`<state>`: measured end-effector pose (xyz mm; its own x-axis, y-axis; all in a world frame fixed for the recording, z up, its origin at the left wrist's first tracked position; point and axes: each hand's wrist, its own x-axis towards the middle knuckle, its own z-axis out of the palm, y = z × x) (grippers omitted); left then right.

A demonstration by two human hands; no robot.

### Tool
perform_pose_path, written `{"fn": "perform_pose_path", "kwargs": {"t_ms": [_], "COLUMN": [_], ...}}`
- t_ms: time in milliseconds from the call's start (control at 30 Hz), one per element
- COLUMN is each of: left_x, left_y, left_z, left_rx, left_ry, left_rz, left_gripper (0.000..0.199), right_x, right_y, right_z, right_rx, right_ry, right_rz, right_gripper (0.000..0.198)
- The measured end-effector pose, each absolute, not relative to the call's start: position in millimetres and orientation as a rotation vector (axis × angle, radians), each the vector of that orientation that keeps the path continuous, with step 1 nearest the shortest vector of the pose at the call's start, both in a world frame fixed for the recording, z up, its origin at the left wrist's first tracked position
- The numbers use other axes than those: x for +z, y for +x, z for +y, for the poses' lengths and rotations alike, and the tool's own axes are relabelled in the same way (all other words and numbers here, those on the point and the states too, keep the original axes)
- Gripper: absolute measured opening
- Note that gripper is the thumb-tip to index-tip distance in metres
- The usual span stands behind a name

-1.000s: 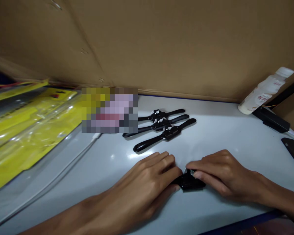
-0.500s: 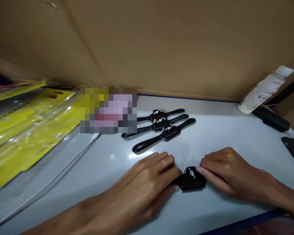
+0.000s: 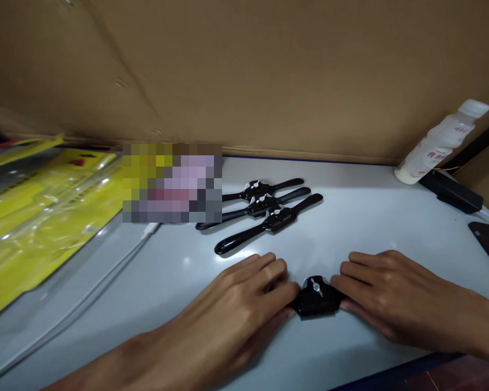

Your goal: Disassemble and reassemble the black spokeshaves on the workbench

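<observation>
A black spokeshave point(image 3: 318, 300) with a silver wing screw lies low over the front of the table, its two handles hidden inside my hands. My left hand point(image 3: 255, 298) is closed round the handle on the left, thumb below and fingers above. On the other side, my right hand point(image 3: 385, 293) is wrapped round the right handle, its fingers bent over the top. Just beyond my hands, three more spokeshaves lie side by side at a slant: a near one point(image 3: 269, 222), a middle one point(image 3: 263, 205) and a far one point(image 3: 258, 189).
Yellow clear-fronted packages point(image 3: 44, 217) cover the left of the white table point(image 3: 362, 212). A white cable point(image 3: 101, 279) runs past them to a pixelated patch. At the right stand a white bottle point(image 3: 438, 144) and a black box-shaped device point(image 3: 451, 191). Brown cardboard point(image 3: 269, 70) walls the back.
My right hand has shifted along the handle and turned, its fingers now wrapped over it where the thumb lay along the body before. My left hand keeps its grip. The view has shifted slightly.
</observation>
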<state>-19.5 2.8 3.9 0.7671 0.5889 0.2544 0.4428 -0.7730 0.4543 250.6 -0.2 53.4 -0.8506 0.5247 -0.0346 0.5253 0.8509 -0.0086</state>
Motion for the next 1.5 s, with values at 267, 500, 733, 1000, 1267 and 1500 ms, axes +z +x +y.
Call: {"fn": "perform_pose_path", "kwargs": {"t_ms": [267, 500, 733, 1000, 1267, 1500], "left_x": [4, 5, 5, 3, 3, 2], "left_y": [-21, -21, -22, -21, -21, -20], "left_z": [2, 4, 4, 3, 3, 3], "left_rx": [0.542, 0.518, 0.498, 0.53, 0.571, 0.553], "left_ry": [2.579, 2.564, 2.551, 2.582, 2.58, 2.584], "left_rz": [0.786, 0.768, 0.764, 0.79, 0.808, 0.805], "left_gripper": [0.019, 0.019, 0.018, 0.018, 0.021, 0.023], "right_x": [57, 59, 56, 53, 56, 38], "right_y": [246, 246, 248, 248, 249, 242], "right_z": [0, 1, 1, 0, 5, 14], "right_rx": [-0.02, -0.023, -0.065, -0.166, -0.33, -0.351], "right_ry": [0.761, 0.762, 0.808, 0.982, 0.979, 0.845], "right_rz": [3.008, 2.982, 2.967, 2.927, 2.96, 3.275], "right_gripper": [0.033, 0.036, 0.028, 0.015, 0.04, 0.031]}}
